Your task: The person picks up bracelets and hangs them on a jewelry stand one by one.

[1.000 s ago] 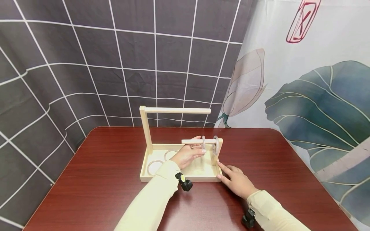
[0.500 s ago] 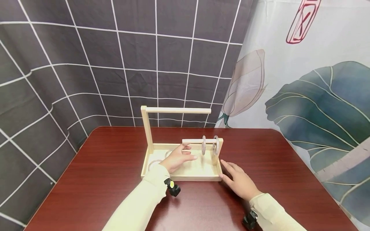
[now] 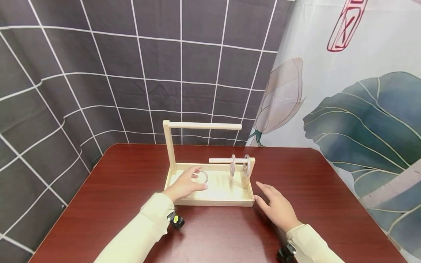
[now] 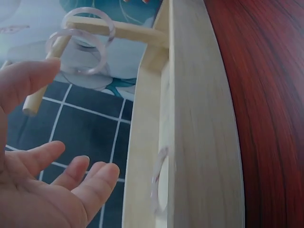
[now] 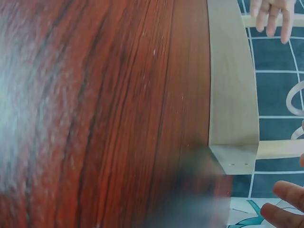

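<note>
A pale wooden bangle stand [image 3: 215, 203] has a tray base, a tall post with an upper bar [image 3: 205, 125] on the left and a short post with a lower bar [image 3: 219, 160] on the right. Two pale, translucent bangles hang on that lower bar, an inner bangle [image 3: 247, 171] by the post and an outer bangle [image 3: 232, 166]. My left hand [image 3: 184, 185] hovers over the tray's left part, fingers spread and holding nothing. Beside its fingers a bangle [image 3: 206, 176] lies in the tray, partly hidden. My right hand [image 3: 277, 210] is just off the tray's right end, fingers extended.
The stand sits on a reddish-brown wooden table [image 3: 227, 233]. Behind it hang a dark grid-patterned cloth [image 3: 158, 95] and a white cloth with lotus print [image 3: 368, 124]. Each wrist carries a small black camera.
My left hand has let go of the outer bangle on the lower bar and moved left over the tray. My right hand has come away from the tray's right end.
</note>
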`<state>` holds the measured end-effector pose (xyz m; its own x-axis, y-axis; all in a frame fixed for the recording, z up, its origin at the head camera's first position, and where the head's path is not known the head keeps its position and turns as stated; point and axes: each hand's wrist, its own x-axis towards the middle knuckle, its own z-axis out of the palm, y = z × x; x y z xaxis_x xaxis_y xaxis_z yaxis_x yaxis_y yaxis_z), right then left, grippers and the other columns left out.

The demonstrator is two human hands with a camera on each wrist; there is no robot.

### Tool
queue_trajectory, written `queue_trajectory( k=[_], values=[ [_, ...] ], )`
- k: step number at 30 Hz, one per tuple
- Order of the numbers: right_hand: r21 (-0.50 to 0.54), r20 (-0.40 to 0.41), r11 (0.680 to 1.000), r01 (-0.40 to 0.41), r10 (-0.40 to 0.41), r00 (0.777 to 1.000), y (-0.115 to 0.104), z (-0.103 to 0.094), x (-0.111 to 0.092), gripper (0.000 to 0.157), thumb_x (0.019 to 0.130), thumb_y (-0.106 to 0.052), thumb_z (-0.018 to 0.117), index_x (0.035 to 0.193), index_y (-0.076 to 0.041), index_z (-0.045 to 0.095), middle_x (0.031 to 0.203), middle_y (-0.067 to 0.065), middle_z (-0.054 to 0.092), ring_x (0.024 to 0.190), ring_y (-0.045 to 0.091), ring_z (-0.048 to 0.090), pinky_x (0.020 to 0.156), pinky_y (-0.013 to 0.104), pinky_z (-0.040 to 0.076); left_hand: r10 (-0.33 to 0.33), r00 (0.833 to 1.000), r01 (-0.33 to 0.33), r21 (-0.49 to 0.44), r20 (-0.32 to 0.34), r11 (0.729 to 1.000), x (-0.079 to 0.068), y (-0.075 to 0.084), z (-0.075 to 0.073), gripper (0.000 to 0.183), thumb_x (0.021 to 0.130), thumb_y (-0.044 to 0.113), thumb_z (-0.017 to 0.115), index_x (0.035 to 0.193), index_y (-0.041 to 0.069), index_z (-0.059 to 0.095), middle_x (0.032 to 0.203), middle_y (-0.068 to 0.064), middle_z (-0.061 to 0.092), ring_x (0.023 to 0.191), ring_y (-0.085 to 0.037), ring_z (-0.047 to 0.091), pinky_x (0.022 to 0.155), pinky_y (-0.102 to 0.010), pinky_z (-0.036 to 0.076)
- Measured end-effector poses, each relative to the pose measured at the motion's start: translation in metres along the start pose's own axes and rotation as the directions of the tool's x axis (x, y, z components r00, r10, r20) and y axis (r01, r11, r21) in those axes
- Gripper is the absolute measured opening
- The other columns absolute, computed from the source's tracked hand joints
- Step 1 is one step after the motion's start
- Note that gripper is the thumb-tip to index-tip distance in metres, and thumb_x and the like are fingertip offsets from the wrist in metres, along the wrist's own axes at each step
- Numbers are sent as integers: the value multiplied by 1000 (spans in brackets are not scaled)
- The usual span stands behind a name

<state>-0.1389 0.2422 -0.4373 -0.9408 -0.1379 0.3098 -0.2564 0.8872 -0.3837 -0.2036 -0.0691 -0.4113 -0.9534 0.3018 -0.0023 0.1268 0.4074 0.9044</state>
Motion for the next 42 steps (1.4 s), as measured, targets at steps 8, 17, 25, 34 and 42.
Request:
queue_trajectory(
  k=[8,17,25,34,42],
  values=[
    [19,-27,1000,21,-20,999,-10,-1,-2,48,90,-28,67,135,-15,57,127,15,60,117,33,57,92,53,45,47,999,-44,146,-19,988,-21,-9,-26,77,71,9,81,139,-1,47,131,-28,45,117,-42,51,90,-46,48],
    [22,-66,994,104,-103,993,-19,2,-2,47,86,-24,71,130,-12,61,123,11,63,114,30,59,89,50,48,97,994,-77,324,-45,943,-39,-22,-45,70,73,15,80,133,-6,51,130,-27,45,123,-41,44,104,-53,35],
    [15,-65,984,179,-178,982,-30,7,0,48,84,-26,73,128,-10,63,121,11,64,111,28,61,86,48,50,121,992,-84,513,-39,854,-53,-34,-58,66,76,20,79,131,-5,53,122,-24,49,114,-40,44,98,-54,37],
    [25,-46,967,253,-252,967,-48,16,8,48,84,-29,72,128,-13,62,122,7,64,114,27,60,89,47,49,95,995,-66,533,-29,844,-61,-48,-66,70,84,30,72,140,-1,45,129,-25,44,121,-41,41,101,-56,36],
    [68,-4,956,286,-287,958,-66,35,15,47,86,-31,70,130,-17,61,122,4,63,113,23,60,88,46,50,68,997,-41,571,-26,820,-63,-57,-68,70,87,37,68,142,2,42,137,-28,39,128,-46,37,102,-59,35]
  ],
)
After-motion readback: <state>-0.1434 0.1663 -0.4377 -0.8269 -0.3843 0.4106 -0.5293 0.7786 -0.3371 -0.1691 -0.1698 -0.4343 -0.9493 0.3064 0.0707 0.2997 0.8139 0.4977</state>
